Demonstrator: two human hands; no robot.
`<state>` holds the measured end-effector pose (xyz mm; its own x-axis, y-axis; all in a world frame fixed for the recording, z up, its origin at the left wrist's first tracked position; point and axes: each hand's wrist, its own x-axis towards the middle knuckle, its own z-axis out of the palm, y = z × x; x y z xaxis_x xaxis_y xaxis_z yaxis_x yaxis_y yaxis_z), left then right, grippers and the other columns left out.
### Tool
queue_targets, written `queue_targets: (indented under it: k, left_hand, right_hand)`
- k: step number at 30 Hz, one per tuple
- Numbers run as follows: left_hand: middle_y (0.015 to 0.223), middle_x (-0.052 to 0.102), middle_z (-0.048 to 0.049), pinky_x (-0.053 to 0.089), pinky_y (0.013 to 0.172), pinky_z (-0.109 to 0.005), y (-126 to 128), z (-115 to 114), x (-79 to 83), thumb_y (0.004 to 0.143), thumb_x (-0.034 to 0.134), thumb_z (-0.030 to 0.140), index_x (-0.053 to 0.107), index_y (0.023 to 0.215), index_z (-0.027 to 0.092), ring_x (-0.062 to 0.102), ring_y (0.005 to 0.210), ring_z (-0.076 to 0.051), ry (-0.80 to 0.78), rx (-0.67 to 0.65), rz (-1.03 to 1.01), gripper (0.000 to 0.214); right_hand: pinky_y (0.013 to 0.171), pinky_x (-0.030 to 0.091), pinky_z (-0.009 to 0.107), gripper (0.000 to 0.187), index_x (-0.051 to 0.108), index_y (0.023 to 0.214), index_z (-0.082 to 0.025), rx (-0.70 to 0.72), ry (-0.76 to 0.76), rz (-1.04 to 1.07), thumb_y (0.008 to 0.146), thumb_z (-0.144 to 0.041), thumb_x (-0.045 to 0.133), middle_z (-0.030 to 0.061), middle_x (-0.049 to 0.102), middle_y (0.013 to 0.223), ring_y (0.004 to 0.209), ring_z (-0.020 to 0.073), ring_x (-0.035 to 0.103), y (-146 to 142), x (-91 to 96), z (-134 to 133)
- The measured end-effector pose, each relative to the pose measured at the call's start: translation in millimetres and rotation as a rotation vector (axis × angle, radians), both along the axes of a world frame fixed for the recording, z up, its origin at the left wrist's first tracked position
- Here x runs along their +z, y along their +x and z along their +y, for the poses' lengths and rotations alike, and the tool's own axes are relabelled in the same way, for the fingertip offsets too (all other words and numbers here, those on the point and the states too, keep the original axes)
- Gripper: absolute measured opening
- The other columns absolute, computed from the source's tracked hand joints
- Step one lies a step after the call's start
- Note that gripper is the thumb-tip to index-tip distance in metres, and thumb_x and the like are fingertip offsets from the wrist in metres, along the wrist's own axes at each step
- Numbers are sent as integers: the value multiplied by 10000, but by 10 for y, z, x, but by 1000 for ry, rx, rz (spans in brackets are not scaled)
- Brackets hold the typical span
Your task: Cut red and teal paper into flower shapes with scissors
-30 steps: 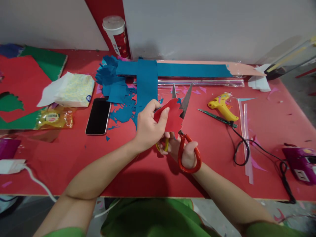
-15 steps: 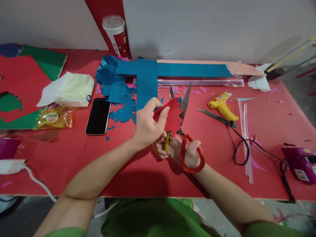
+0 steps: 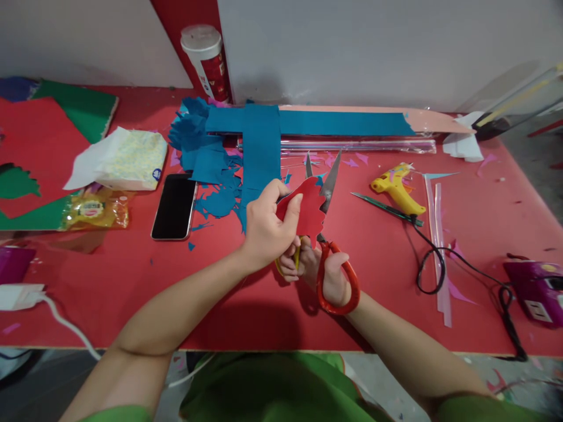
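Between thumb and fingers, my left hand (image 3: 270, 225) pinches a piece of red paper (image 3: 310, 208) with a wavy, scalloped right edge. My right hand (image 3: 332, 278) is closed round the scissors (image 3: 349, 302), which have one red handle loop and one yellow. Their blades stand apart and point away from me, with the red paper between them; part of the blades is hidden behind it. Beyond my hands, a wide blue paper strip (image 3: 261, 143) lies upright across a longer blue strip (image 3: 343, 123). Blue scraps (image 3: 220, 199) are scattered left of it.
A yellow glue gun (image 3: 400, 189) with a black cord lies at the right beside green tweezers (image 3: 382, 208). To the left are a phone (image 3: 175, 208), a tissue pack (image 3: 138, 158) and red paper sheets (image 3: 44, 140). A lidded cup (image 3: 211, 70) stands at the back.
The red paper has shifted slightly right with my left hand, covering more of the blades. The scissors' red handle has moved a little left and down.
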<state>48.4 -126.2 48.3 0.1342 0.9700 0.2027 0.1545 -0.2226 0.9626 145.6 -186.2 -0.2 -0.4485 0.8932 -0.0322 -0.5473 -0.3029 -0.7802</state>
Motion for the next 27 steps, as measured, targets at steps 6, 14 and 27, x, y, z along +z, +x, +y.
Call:
queue_targets:
  k: [6, 14, 27]
  left_hand:
    - [494, 417, 95, 283, 226, -146, 13, 5, -56, 848, 473, 347, 347, 711, 214, 510, 284, -74, 29, 22, -5, 229]
    - [463, 392, 88, 304, 300, -181, 16, 9, -67, 847, 471, 356, 343, 703, 214, 488, 320, -74, -5, 43, 38, 239]
    - [463, 420, 72, 339, 419, -217, 9, 17, -112, 850, 473, 349, 345, 690, 212, 475, 399, -81, 35, 54, 47, 246]
  right_hand:
    - [405, 195, 193, 669, 382, 766, -224, 3, -54, 42, 559, -860, 371, -48, 275, 620, 491, 87, 181, -20, 53, 2]
    - [401, 279, 214, 680, 401, 789, -235, -79, -90, -14, 538, -866, 384, -16, 371, 662, 511, 110, 289, 3, -33, -37]
    - [449, 393, 249, 631, 399, 793, -247, -199, -7, -114, 595, -846, 358, 25, 405, 813, 641, 154, 416, 4, -179, -23]
